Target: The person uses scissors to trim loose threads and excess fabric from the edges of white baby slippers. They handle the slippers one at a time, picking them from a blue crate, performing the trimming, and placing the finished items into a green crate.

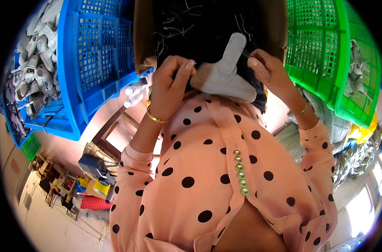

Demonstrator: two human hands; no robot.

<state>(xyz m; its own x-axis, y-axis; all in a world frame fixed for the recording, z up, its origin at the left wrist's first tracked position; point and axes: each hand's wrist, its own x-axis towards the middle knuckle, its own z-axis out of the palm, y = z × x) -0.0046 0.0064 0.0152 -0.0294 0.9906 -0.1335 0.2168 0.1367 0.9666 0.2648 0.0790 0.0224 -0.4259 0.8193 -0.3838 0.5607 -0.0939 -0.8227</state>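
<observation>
A white shoe upper (226, 86) with a long rounded strap (233, 52) rests against my lap, its left part in brownish shade. My left hand (170, 82) is just left of it, thumb and fingers pinched together near its edge. What that pinch holds is too small to make out. On the other side, beside the strap, my right hand (270, 72) is closed with thumb against forefinger. A thin dark tool (246, 53) pokes out from those fingers toward the strap; its kind cannot be told.
Loose white threads lie on black cloth (186, 33) over my lap. At left stands a blue plastic crate (96, 54), with white shoe pieces (37, 71) beyond it. A green crate (317, 46) is at right, near more white pieces (357, 71).
</observation>
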